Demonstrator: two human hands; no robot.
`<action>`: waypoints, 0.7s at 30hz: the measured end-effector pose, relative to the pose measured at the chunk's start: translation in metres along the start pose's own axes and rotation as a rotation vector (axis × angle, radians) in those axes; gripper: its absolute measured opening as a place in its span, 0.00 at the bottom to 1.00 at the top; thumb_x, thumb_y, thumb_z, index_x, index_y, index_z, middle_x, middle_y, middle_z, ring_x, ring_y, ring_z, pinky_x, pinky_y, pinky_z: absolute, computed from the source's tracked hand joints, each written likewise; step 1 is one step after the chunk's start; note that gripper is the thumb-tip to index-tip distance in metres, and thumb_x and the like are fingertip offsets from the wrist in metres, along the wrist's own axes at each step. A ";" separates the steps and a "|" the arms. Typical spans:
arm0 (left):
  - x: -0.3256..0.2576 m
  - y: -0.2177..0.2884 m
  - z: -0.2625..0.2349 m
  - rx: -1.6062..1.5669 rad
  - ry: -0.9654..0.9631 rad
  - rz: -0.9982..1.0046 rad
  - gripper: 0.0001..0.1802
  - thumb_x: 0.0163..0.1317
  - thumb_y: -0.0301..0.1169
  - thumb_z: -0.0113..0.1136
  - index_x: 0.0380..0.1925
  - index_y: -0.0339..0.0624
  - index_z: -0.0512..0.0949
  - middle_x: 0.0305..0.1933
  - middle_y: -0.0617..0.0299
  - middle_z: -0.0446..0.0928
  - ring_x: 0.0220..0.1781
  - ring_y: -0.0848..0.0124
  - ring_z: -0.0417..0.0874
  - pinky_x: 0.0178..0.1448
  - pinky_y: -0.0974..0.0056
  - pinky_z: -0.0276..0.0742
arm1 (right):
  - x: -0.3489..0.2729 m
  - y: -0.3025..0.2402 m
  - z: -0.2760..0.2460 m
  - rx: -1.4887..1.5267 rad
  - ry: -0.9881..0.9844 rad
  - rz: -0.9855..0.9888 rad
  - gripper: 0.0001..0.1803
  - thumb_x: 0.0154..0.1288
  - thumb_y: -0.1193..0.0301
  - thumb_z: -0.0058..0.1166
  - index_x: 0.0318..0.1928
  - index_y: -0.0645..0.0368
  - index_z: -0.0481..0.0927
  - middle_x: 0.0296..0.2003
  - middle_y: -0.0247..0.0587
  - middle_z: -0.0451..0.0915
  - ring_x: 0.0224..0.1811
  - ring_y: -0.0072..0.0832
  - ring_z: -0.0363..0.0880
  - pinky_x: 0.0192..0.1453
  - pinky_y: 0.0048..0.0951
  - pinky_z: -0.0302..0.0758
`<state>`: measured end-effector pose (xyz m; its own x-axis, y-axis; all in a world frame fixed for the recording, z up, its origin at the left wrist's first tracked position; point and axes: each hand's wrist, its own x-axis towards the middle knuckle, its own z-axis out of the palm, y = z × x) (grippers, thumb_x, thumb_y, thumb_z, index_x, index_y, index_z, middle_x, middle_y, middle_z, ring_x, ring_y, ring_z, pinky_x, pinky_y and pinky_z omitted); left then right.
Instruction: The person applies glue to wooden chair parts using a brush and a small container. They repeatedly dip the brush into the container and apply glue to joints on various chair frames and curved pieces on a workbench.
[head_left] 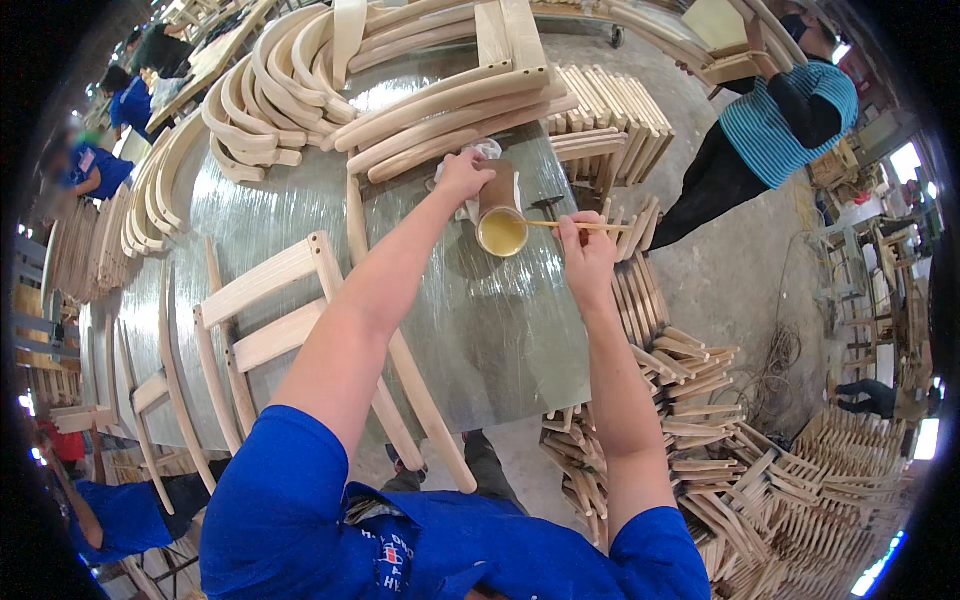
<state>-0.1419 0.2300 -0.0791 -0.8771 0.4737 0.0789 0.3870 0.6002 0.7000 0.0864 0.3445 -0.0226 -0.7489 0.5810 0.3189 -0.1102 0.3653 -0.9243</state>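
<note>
A round container of yellowish liquid, looking like glue (502, 233), stands on the film-covered table (470, 350). My right hand (588, 252) is closed on a thin wooden stick (570, 226), whose far end reaches over the container's rim. Beyond the container lies a flat brown piece (497, 186) with a crumpled white cloth (486, 149) around it. My left hand (467, 176) is there, its bent fingers together at the brown piece's edge; what they grip is hidden. A small dark tool (547, 204) lies right of the container.
A wooden chair frame (270, 280) lies under my left forearm. Curved wooden parts (270, 90) are piled at the table's far side. Stacked wooden pieces (690, 390) fill the floor at right. A person in a striped shirt (790, 125) carries a chair part at far right.
</note>
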 end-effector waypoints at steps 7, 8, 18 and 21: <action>-0.071 0.015 0.020 -0.986 -0.272 -0.408 0.18 0.57 0.36 0.60 0.45 0.41 0.70 0.42 0.59 0.77 0.37 0.67 0.81 0.34 0.61 0.81 | -0.003 0.002 0.002 -0.191 -0.173 0.048 0.12 0.64 0.65 0.52 0.33 0.62 0.76 0.23 0.41 0.80 0.24 0.27 0.78 0.30 0.28 0.71; -0.085 0.009 0.016 -1.065 -0.274 -0.522 0.17 0.60 0.37 0.58 0.45 0.41 0.70 0.42 0.59 0.77 0.37 0.66 0.81 0.36 0.59 0.81 | -0.005 -0.006 0.006 -0.137 -0.158 0.040 0.12 0.64 0.64 0.52 0.33 0.61 0.76 0.23 0.42 0.80 0.25 0.28 0.78 0.31 0.29 0.71; -0.232 -0.001 -0.105 -1.391 -0.104 -0.772 0.17 0.67 0.42 0.47 0.50 0.45 0.64 0.44 0.58 0.73 0.44 0.59 0.80 0.44 0.44 0.81 | -0.047 -0.117 0.063 0.059 -0.435 0.070 0.09 0.64 0.69 0.53 0.31 0.63 0.75 0.21 0.34 0.79 0.24 0.18 0.76 0.30 0.19 0.70; -0.285 -0.028 -0.157 -1.477 0.016 -0.691 0.19 0.68 0.42 0.46 0.53 0.46 0.63 0.46 0.58 0.73 0.47 0.59 0.79 0.44 0.42 0.80 | -0.077 -0.150 0.106 -0.030 -0.511 -0.064 0.10 0.64 0.69 0.53 0.31 0.64 0.74 0.21 0.36 0.79 0.24 0.17 0.76 0.28 0.20 0.71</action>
<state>0.0524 -0.0228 -0.0093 -0.7648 0.3798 -0.5204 -0.6440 -0.4256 0.6357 0.0909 0.1677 0.0694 -0.9657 0.1299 0.2250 -0.1535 0.4135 -0.8975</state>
